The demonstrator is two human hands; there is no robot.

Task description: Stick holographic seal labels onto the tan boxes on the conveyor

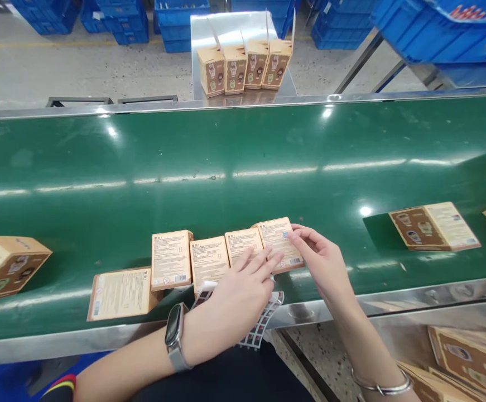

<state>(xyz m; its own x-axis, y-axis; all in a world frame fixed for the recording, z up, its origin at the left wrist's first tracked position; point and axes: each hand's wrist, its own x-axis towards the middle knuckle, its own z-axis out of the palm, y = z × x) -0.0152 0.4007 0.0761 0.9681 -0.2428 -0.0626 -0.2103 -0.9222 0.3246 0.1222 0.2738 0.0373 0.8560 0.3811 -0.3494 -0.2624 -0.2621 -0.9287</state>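
A row of small cardboard boxes stands on the green conveyor belt in front of me, printed text panels facing up. My right hand [320,257] grips the rightmost box [278,243], thumb on its face beside a small blue sticker [285,235] and fingers at its right edge. My left hand [238,301], below a wrist with a smart band, reaches over the neighbouring box [240,243], fingertips near the rightmost one. Beneath that palm a sheet of small dark stickers [263,321] is held, bending past the belt's edge; the left thumb is hidden.
More boxes lie left [12,265] and right [435,226] on the belt [226,139]. Several open-lidded boxes [234,70] stand on a metal shelf beyond it. Blue crates [447,33] are stacked behind. Further boxes [468,357] sit at lower right, below the metal rim.
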